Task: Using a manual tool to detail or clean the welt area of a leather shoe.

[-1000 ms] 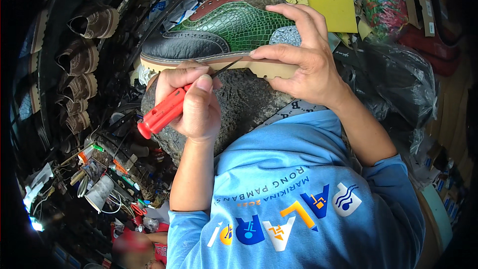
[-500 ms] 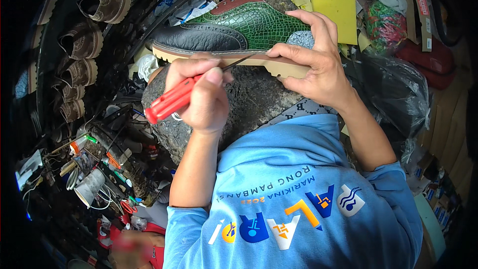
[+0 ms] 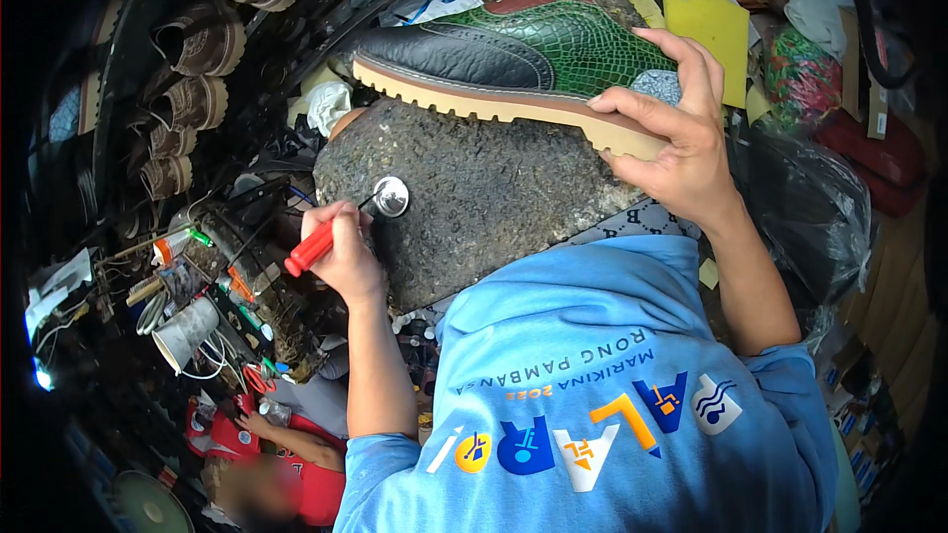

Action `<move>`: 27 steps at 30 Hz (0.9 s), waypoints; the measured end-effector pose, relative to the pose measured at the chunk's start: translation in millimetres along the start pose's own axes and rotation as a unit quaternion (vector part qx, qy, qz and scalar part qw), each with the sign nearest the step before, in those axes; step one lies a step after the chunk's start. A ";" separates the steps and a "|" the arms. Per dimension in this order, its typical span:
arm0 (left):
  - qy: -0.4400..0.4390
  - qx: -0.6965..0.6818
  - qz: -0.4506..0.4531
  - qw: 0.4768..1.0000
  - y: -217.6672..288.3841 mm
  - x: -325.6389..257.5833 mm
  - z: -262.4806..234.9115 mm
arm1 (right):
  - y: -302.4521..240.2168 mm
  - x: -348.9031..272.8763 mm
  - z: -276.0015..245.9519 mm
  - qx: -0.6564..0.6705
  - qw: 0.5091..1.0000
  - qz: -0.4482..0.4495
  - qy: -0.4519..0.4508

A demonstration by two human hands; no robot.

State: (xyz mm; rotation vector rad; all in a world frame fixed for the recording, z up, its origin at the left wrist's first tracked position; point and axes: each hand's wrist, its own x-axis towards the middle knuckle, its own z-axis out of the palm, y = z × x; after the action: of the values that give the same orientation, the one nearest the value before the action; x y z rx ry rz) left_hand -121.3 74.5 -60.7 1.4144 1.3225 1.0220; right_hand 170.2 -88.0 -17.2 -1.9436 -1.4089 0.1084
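Well, the biggest thing I'm working over is the dark stone block (image 3: 494, 202), which fills the space between my right grip (image 3: 686, 143) and my left grip (image 3: 348, 255). Across its far side lies the green and black shoe (image 3: 592, 49), side up, toe stretching leftward from the right grip, its pale lugged sole (image 3: 474, 104) toward the near side. That grip has the heel end pinched, thumb under the sole and fingers over the upper. A yellow sheet (image 3: 726, 35) lies just beyond it. The left grip, lower and nearer, is curled tight round the red-handled tool (image 3: 313, 248), whose thin dark shaft points away to a small shiny round dish (image 3: 394, 195) just ahead of the fingers; I can't tell whether the tip touches it. As I judge it, the step in hand is at the dish, with the tool well apart from the shoe. The next move calls for a light, exact touch from the left grip while the right one steadies the heel against rolling.
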 end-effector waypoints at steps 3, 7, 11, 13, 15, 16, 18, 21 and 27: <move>-0.029 0.035 0.004 0.999 -15.3 -0.3 -8.1 | -1.0 0.0 0.9 0.005 1.000 0.002 -0.001; -0.029 0.038 0.027 0.999 -23.3 0.3 -7.6 | -1.7 -0.1 0.3 0.007 1.000 0.002 -0.003; -0.026 0.014 0.013 0.999 -22.3 -0.3 -2.8 | 0.2 -1.8 -1.0 0.007 1.000 -0.001 0.004; -0.012 -0.022 -0.023 0.999 -14.6 0.5 -2.1 | 2.1 -2.6 -0.7 0.001 1.000 -0.001 0.005; -0.002 -0.110 -0.007 0.994 -1.7 2.0 0.8 | 2.4 -2.7 2.2 0.017 1.000 -0.008 -0.005; -0.014 -0.154 0.013 0.988 4.7 3.7 6.5 | 3.1 -2.9 1.9 0.014 1.000 -0.009 -0.003; -0.101 -0.231 0.045 0.967 40.5 -1.5 29.4 | 1.7 -3.7 1.7 0.012 1.000 -0.004 -0.001; -0.232 -0.268 0.139 0.925 76.2 -13.3 77.3 | 3.6 -5.2 2.1 0.016 1.000 -0.002 0.009; -0.306 -0.159 0.177 0.922 72.0 -20.3 125.3 | 1.6 -3.7 1.9 0.018 1.000 0.009 0.016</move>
State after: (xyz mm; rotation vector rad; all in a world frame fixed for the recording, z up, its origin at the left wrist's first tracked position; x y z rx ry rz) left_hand 15.4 43.9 -19.9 1.5704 0.4338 0.8640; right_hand 169.1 -90.5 -20.7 -1.9211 -1.3589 0.1106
